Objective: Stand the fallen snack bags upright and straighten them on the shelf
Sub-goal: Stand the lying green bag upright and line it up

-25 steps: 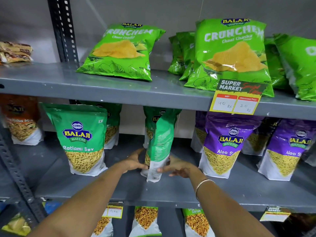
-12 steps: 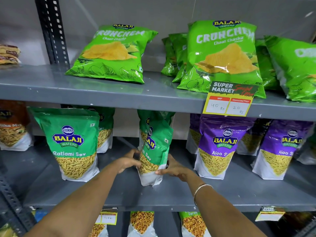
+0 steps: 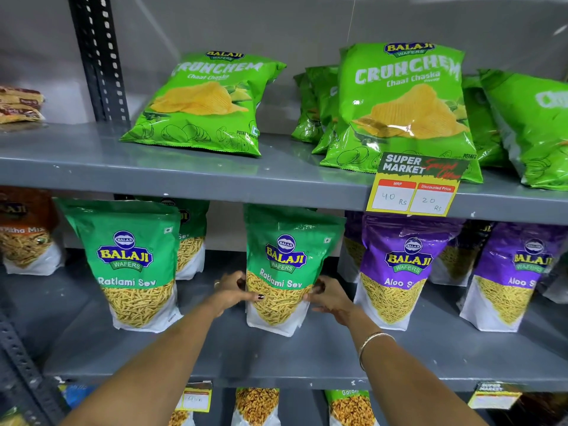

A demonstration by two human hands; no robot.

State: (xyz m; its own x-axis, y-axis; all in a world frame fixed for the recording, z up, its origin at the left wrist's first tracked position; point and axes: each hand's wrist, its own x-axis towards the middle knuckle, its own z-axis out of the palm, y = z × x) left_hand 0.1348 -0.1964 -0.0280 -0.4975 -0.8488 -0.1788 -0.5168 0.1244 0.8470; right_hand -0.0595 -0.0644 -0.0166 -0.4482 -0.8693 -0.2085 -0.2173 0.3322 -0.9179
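Note:
A green Ratlami Sev bag (image 3: 284, 272) stands upright at the middle of the grey middle shelf (image 3: 276, 358), its front turned toward me. My left hand (image 3: 232, 292) grips its left edge and my right hand (image 3: 330, 298) grips its right edge, both low on the bag. A second Ratlami Sev bag (image 3: 132, 265) stands upright to the left, with another green bag (image 3: 192, 244) behind it. Purple Aloo Sev bags (image 3: 399, 272) stand to the right. On the upper shelf a light-green Crunchem bag (image 3: 206, 103) lies tilted back.
More Crunchem bags (image 3: 402, 106) lean on the upper shelf behind a yellow price tag (image 3: 413, 195). An orange mix bag (image 3: 27, 241) stands at far left. A perforated steel post (image 3: 101, 56) rises at upper left. Further snack bags (image 3: 256, 405) sit on the shelf below.
The green bag between my hands has turned from side-on to facing me and now stands straight. Both hands stayed on its lower edges.

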